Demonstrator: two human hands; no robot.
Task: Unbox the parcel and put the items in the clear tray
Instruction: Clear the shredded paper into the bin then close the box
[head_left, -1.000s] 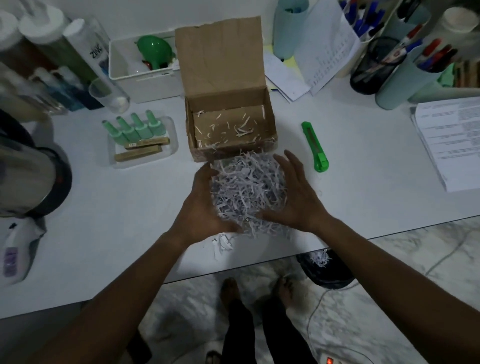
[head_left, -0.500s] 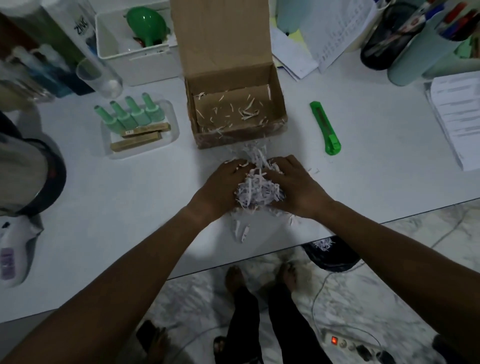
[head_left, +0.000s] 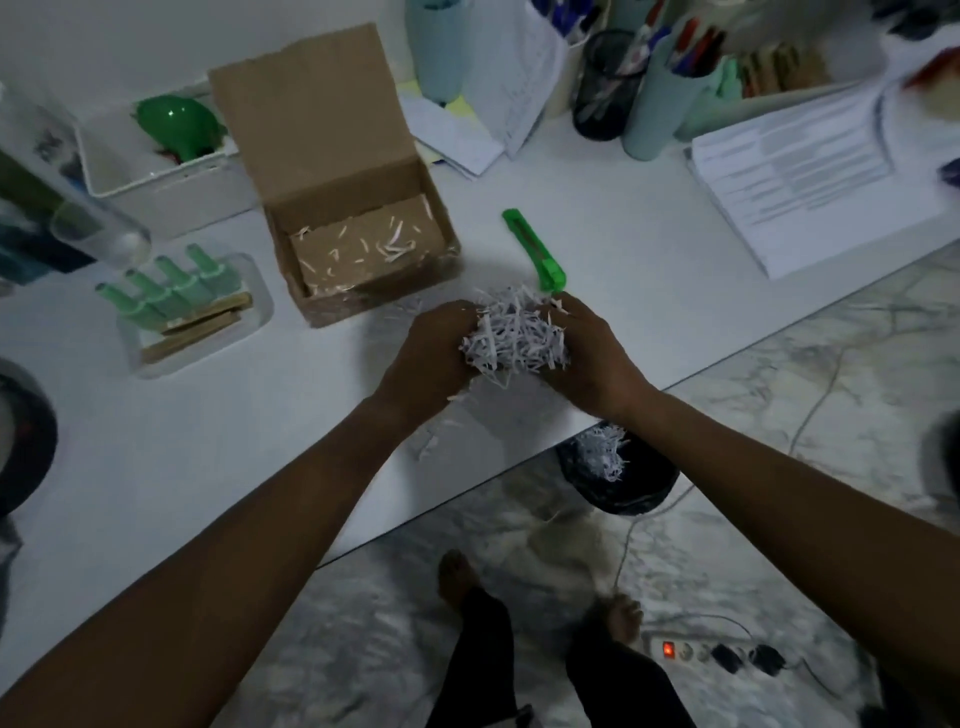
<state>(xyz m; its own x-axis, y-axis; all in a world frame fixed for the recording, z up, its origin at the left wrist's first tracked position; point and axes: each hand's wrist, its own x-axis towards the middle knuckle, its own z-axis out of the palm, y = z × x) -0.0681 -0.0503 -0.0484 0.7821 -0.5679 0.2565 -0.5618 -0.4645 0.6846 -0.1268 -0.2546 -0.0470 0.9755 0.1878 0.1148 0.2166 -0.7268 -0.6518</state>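
The brown cardboard parcel box (head_left: 332, 156) stands open on the white desk, lid flap up, with only scattered paper shreds on its floor. Left of it sits the clear tray (head_left: 262, 306) holding several pale green bottles (head_left: 171, 286) and flat tan sticks (head_left: 208, 325). My left hand (head_left: 426, 358) and my right hand (head_left: 592, 353) squeeze a wad of white shredded paper (head_left: 514, 338) between them, near the desk's front edge. A few loose shreds (head_left: 436, 436) lie on the desk below the hands.
A green box cutter (head_left: 535, 249) lies right of the box. A white bin with a green object (head_left: 156, 171) stands behind the tray. Pen cups (head_left: 660, 104) and paper stacks (head_left: 810, 171) line the back right. A dark waste bin (head_left: 623, 478) with shreds sits on the floor beside a power strip (head_left: 717, 652).
My hands closed around the loose heap of shredded paper, pressed it into a tight wad and shifted it right toward the desk edge above the bin.
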